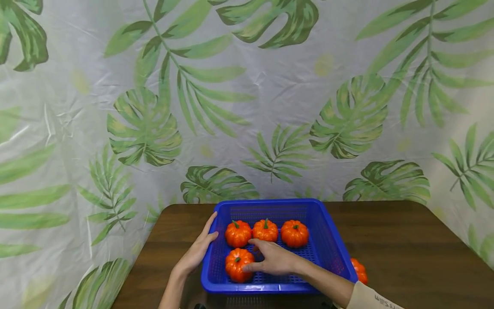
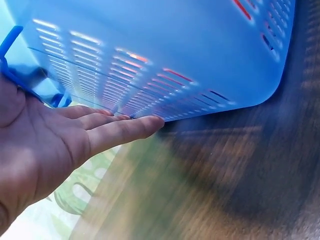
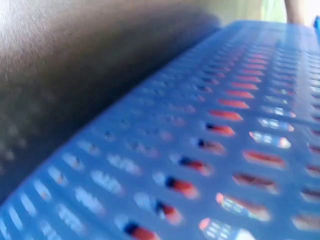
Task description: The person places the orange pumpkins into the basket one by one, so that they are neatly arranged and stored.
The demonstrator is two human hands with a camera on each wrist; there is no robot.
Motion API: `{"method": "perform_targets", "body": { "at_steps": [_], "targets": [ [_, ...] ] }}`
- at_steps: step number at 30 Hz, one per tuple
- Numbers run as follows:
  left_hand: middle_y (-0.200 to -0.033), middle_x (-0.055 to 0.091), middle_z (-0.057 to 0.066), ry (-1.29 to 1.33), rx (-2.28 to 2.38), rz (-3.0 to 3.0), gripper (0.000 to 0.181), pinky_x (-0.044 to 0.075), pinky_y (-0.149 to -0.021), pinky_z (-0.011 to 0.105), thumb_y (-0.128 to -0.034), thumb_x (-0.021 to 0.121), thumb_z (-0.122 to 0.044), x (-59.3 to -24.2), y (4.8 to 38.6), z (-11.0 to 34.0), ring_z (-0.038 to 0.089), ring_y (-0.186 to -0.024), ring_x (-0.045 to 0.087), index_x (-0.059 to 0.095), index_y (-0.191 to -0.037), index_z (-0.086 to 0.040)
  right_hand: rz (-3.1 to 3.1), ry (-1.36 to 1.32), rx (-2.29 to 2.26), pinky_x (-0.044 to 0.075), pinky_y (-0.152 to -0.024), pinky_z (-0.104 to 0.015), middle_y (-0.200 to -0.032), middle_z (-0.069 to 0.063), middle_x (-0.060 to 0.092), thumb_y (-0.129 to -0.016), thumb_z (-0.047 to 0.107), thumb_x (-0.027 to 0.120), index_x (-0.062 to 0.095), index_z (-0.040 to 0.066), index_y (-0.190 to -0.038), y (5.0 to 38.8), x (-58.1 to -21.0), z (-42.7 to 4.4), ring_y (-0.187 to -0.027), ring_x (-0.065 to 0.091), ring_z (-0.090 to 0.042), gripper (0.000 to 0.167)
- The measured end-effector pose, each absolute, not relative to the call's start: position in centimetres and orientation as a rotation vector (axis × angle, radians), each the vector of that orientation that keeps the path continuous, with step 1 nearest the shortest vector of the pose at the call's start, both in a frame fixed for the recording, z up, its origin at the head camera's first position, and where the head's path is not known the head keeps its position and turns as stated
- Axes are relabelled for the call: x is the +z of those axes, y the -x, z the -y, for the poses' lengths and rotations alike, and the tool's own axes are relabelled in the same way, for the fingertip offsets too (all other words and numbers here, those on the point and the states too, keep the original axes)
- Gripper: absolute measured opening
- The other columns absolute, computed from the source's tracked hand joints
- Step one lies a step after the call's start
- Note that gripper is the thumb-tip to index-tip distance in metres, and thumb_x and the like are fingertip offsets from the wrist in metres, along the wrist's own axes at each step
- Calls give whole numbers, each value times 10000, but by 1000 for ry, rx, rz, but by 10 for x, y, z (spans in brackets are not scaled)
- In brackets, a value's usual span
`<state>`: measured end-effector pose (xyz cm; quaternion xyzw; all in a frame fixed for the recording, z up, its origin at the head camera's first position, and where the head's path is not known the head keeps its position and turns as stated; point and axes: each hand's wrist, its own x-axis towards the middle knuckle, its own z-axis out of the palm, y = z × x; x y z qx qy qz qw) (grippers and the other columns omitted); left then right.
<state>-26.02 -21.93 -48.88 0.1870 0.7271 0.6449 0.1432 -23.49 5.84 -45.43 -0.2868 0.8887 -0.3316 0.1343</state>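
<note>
Right grip (image 1: 277, 260) touches pumpkin (image 1: 236, 267), sleeve lettering (image 1: 387, 301) upside-down.

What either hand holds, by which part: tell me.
Left hand: straight fingers against the left wall of the basket, no grip seen. Right hand: thumb at right side of the front-left pumpkin; whether it grips cannot be told.

**Head view from above, wrist views close in**

The head view looks forward and down, facing the basket (image 1: 266, 288), the surface (image 1: 417, 244) and the leaf-print sheet (image 1: 281, 86) behind. The left wrist view sits low and close outside the basket's left side, tilted, looking past the left grip (image 2: 65, 135); the head view shares that grip and the sheet. The right wrist view, tilted and blurred, looks very near along the basket's slotted side. All three share basket and surface.
</note>
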Motion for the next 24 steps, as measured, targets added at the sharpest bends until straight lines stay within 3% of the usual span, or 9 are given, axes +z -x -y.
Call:
{"method": "perform_targets", "body": {
  "at_steps": [9, 24],
  "targets": [
    [-1740, 34, 188, -515, 1853, -2076, 622, 552, -973, 399, -1146, 297, -296, -488, 260, 225, 468, -1371, 502, -36, -1670, -337, -2572, 686, -1039, 483, -1044, -592, -1429, -216, 598, -968, 538, 669, 402, 8, -1561, 224, -415, -102, -1311, 580, -391, 839],
    [-1736, 43, 207, -536, 1810, -2089, 643, 517, -980, 330, -1138, 321, -303, -486, 261, 233, 462, -1403, 457, -32, -1676, -303, -2868, 648, -1061, 486, -1023, -622, -1494, -173, 565, -995, 476, 657, 484, 98, -1518, 198, -397, -196, -1362, 543, -410, 668]
  ]
}}
